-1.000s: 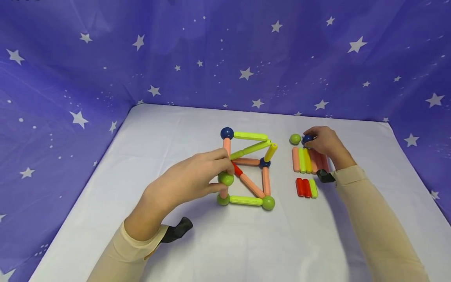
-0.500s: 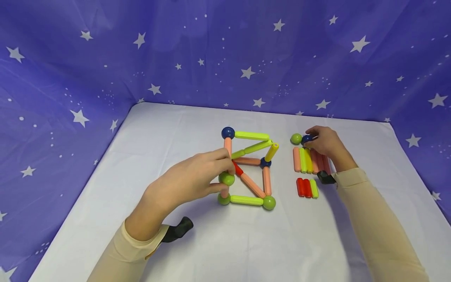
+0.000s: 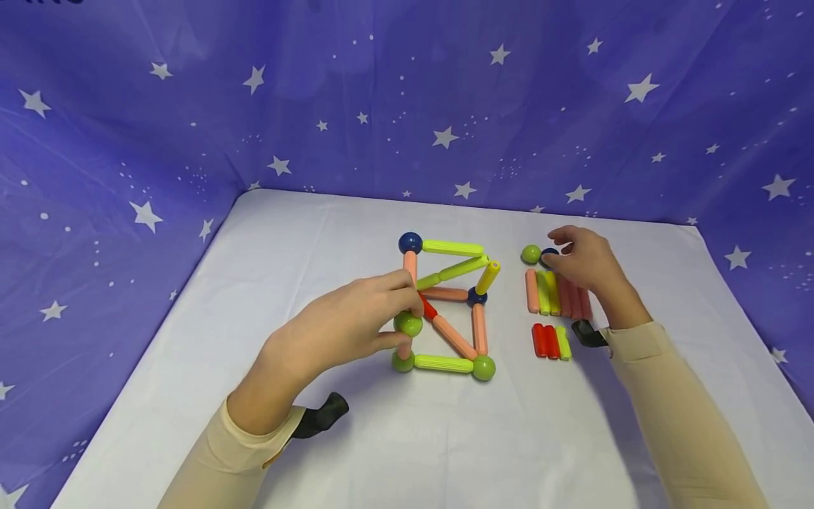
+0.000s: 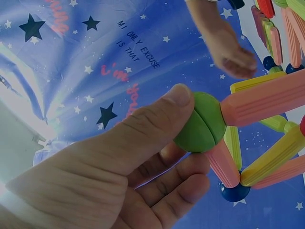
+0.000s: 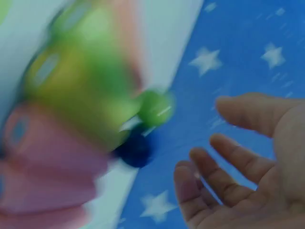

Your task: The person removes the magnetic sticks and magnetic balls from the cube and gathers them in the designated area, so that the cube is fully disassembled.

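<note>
In the head view my left hand (image 3: 346, 318) pinches a green ball (image 3: 408, 324) between thumb and fingers, at the near left of a frame of toy building sticks and balls. The left wrist view shows the green ball (image 4: 202, 121) joined to a pink stick (image 4: 262, 102). My right hand (image 3: 584, 261) hovers beside a dark blue ball (image 3: 550, 252), partly hidden behind its thumb in the head view. In the right wrist view the fingers are spread and stand apart from the blue ball (image 5: 136, 147). A loose green ball (image 3: 531, 254) lies left of it.
Right of the frame lies a row of pink, green and yellow sticks (image 3: 543, 293), partly under the right hand. Nearer sit short red and green sticks (image 3: 552, 341). A yellow stick (image 3: 488, 278) rises from the frame's blue ball (image 3: 477, 296). A starry curtain (image 3: 381, 106) bounds the white table (image 3: 445, 438).
The right hand's fingers have come off the dark blue ball and spread apart, with the hand a little to its right. The left hand stays on its green ball.
</note>
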Demonstrator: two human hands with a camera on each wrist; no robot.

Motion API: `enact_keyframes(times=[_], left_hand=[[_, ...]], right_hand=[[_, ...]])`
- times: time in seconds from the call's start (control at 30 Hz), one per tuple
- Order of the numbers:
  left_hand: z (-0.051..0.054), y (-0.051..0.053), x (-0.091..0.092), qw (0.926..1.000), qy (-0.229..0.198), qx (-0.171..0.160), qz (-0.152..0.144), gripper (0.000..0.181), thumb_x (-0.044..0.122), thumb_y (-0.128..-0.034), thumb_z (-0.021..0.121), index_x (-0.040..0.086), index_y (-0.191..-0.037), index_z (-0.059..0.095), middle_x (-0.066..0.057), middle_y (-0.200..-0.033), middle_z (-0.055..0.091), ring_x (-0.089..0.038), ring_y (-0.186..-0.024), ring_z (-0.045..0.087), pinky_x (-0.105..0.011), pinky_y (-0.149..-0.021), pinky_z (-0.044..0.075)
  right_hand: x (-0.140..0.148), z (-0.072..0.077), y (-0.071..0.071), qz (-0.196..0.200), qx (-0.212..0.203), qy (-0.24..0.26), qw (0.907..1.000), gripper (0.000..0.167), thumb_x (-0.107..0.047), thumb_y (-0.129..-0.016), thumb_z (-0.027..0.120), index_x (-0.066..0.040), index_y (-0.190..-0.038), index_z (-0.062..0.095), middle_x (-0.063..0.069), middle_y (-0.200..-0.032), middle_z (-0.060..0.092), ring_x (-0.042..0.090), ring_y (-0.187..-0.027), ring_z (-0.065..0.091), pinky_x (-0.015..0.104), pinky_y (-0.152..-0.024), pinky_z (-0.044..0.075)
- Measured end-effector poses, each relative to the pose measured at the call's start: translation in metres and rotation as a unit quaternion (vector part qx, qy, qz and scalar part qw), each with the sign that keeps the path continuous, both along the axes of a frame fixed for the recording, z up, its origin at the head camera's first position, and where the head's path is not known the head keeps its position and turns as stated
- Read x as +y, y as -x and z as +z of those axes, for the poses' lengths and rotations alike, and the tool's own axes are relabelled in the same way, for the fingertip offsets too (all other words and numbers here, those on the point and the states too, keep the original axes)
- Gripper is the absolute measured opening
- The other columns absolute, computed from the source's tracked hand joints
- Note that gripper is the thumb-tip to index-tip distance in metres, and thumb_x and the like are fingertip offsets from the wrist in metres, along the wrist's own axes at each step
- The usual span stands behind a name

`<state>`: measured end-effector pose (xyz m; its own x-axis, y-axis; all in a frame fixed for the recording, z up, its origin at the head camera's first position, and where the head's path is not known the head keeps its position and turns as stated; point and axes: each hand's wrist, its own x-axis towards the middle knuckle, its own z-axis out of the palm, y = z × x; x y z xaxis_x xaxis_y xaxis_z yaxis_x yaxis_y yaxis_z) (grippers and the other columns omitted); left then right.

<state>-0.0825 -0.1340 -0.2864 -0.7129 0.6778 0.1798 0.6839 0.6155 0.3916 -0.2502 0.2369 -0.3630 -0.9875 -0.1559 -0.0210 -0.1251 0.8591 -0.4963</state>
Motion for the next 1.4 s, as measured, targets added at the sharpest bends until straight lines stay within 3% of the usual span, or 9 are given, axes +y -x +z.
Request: enact_keyframes(times=[0.1, 0.23, 0.4, 0.57, 0.67, 0.8, 0.93, 1.1, 1.4], left_hand=[[0.0, 0.0, 0.0, 1.0, -0.002, 0.0, 0.0, 0.029, 0.021, -0.0757, 0.085, 0.017, -0.096, 0.065, 0.009, -0.096, 0.051, -0.004, -0.079, 0.052, -0.019, -0.069, 0.046], [-0.001, 0.001, -0.001, 1.0, -0.004, 0.003, -0.001, 0.03, 0.023, -0.0755, 0.085, 0.017, -0.097, 0.065, 0.009, -0.096, 0.051, -0.004, -0.079, 0.051, -0.019, -0.069, 0.046], [-0.001, 0.002, -0.002, 0.9999, -0.009, 0.009, -0.005, 0.028, 0.022, -0.0758, 0.085, 0.017, -0.095, 0.065, 0.008, -0.096, 0.051, -0.004, -0.079, 0.051, -0.02, -0.068, 0.046], [-0.002, 0.002, -0.001, 0.9999, -0.014, 0.006, -0.007, 0.028, 0.022, -0.0748, 0.086, 0.018, -0.093, 0.065, 0.009, -0.095, 0.051, -0.004, -0.078, 0.051, -0.02, -0.067, 0.046], [-0.003, 0.002, 0.001, 0.9999, -0.013, -0.001, -0.011, 0.028, 0.023, -0.0743, 0.086, 0.018, -0.093, 0.065, 0.009, -0.095, 0.051, -0.004, -0.077, 0.052, -0.019, -0.067, 0.046], [-0.004, 0.002, 0.001, 0.9997, -0.016, -0.006, -0.015, 0.028, 0.023, -0.0737, 0.086, 0.018, -0.091, 0.064, 0.009, -0.095, 0.05, -0.003, -0.077, 0.052, -0.019, -0.067, 0.046], [-0.004, 0.002, 0.0, 0.9996, -0.021, -0.005, -0.018, 0.028, 0.024, -0.0737, 0.086, 0.019, -0.09, 0.063, 0.01, -0.096, 0.05, -0.003, -0.078, 0.052, -0.019, -0.068, 0.046], [-0.003, 0.002, -0.002, 0.9997, -0.02, -0.002, -0.017, 0.028, 0.025, -0.0743, 0.085, 0.019, -0.09, 0.063, 0.01, -0.096, 0.05, -0.003, -0.079, 0.053, -0.019, -0.069, 0.046], [-0.001, 0.001, -0.001, 0.9999, -0.008, 0.005, -0.011, 0.029, 0.028, -0.0742, 0.084, 0.018, -0.094, 0.065, 0.01, -0.097, 0.051, -0.004, -0.079, 0.052, -0.02, -0.068, 0.047]], right_hand=[[-0.024, 0.015, -0.014, 0.05, 0.067, 0.039, 0.9957, 0.04, -0.028, -0.095, 0.061, -0.006, -0.128, 0.057, 0.016, -0.121, 0.058, 0.033, -0.106, 0.054, 0.051, -0.086, 0.047], [-0.063, 0.033, -0.033, 0.154, 0.165, 0.074, 0.9715, 0.04, -0.031, -0.095, 0.061, -0.009, -0.129, 0.058, 0.009, -0.116, 0.062, 0.026, -0.1, 0.055, 0.044, -0.082, 0.046], [-0.105, 0.043, -0.049, 0.259, 0.218, 0.01, 0.941, 0.054, -0.026, -0.089, 0.071, -0.012, -0.138, 0.052, 0.005, -0.117, 0.065, 0.027, -0.107, 0.052, 0.043, -0.084, 0.045], [-0.124, 0.042, -0.056, 0.294, 0.28, -0.042, 0.9128, 0.04, -0.01, -0.087, 0.072, -0.01, -0.125, 0.062, 0.006, -0.101, 0.069, 0.028, -0.098, 0.053, 0.045, -0.083, 0.042], [-0.126, 0.042, -0.066, 0.294, 0.31, -0.055, 0.9026, 0.031, -0.009, -0.085, 0.073, -0.009, -0.116, 0.069, 0.005, -0.093, 0.068, 0.027, -0.088, 0.052, 0.043, -0.075, 0.039], [-0.128, 0.039, -0.082, 0.299, 0.31, -0.086, 0.8984, 0.027, -0.013, -0.084, 0.074, -0.008, -0.11, 0.073, 0.005, -0.084, 0.068, 0.023, -0.076, 0.048, 0.038, -0.066, 0.036], [-0.133, 0.029, -0.091, 0.311, 0.295, -0.12, 0.8956, 0.024, -0.009, -0.081, 0.076, -0.008, -0.105, 0.074, 0.005, -0.082, 0.064, 0.022, -0.072, 0.047, 0.035, -0.066, 0.038], [-0.132, 0.014, -0.102, 0.322, 0.286, -0.109, 0.8957, 0.024, -0.009, -0.082, 0.075, -0.007, -0.106, 0.074, 0.004, -0.082, 0.064, 0.02, -0.074, 0.053, 0.032, -0.069, 0.045], [-0.083, 0.011, -0.118, 0.242, 0.28, -0.033, 0.9284, 0.032, -0.008, -0.083, 0.076, -0.007, -0.115, 0.072, 0.004, -0.093, 0.064, 0.021, -0.084, 0.054, 0.036, -0.073, 0.046]])
